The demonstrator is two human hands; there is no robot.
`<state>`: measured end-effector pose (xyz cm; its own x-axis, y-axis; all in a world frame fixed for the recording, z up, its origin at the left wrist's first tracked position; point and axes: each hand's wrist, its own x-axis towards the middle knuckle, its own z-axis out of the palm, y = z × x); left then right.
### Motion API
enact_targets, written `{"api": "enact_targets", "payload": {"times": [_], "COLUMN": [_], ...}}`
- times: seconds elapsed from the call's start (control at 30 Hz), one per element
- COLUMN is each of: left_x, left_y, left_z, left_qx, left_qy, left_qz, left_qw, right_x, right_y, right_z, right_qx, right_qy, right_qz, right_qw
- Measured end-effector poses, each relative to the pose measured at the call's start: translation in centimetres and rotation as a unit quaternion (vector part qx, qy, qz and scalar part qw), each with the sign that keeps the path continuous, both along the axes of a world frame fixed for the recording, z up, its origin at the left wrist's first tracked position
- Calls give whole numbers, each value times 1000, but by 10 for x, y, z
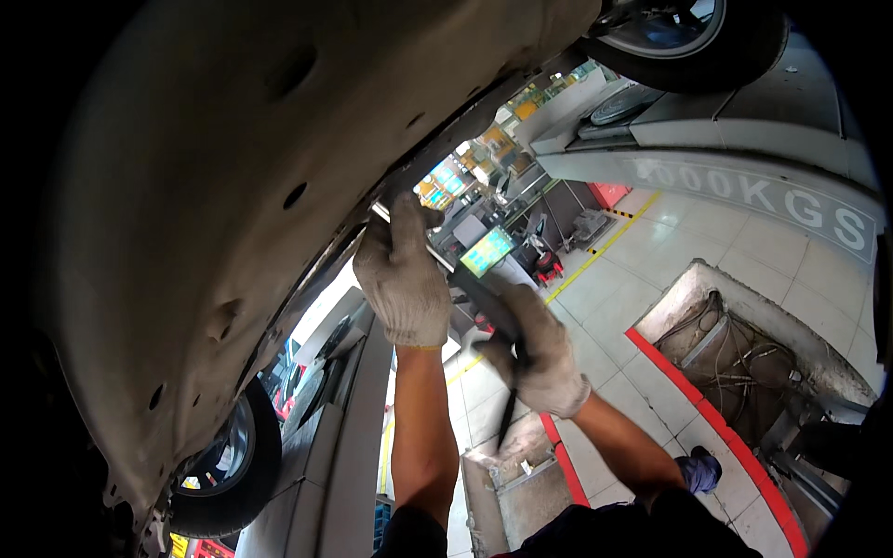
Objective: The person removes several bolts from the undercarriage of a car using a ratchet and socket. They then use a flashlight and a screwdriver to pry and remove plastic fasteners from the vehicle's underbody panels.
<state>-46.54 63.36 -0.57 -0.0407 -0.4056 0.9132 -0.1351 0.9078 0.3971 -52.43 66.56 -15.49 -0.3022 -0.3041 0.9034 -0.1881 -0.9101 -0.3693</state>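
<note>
The underside of a raised car (214, 186) fills the upper left, its long lower edge running diagonally past my hands. My left hand (402, 279), in a pale knit glove, reaches up to that edge with its fingers curled beside a small bright strip; whatever lies inside them is hidden. Lower and to the right, my right hand (547, 358), gloved alike, is closed around a dark hand tool (486, 302). Motion smears this tool; a thin light shaft seems to run from it toward my left hand, and a black handle-like part hangs below my fingers. Its exact kind is unclear.
Car wheels hang at upper right (735, 46) and lower left (251, 465). Grey lift platforms (707, 172) flank me. A red-edged floor pit (744, 372) with cables and metal parts lies at right. A lit screen (486, 251) and equipment stand beyond on the tiled floor.
</note>
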Motion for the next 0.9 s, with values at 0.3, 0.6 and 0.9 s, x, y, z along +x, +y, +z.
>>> {"api": "enact_targets", "payload": {"times": [0.3, 0.6, 0.9], "left_x": [3, 1, 3], "left_y": [4, 14, 12], "left_z": [13, 12, 21], "left_qx": [22, 36, -5], "left_qy": [-101, -52, -117], "left_qz": [45, -17, 19], "left_qw": [994, 998, 993], "right_x": [-8, -1, -7], "right_y": [-10, 25, 34], "right_z": [0, 1, 0], "right_qx": [-39, 22, 50], "right_qy": [30, -142, -134], "right_qz": [-276, 305, 186], "right_qw": [960, 942, 972]}}
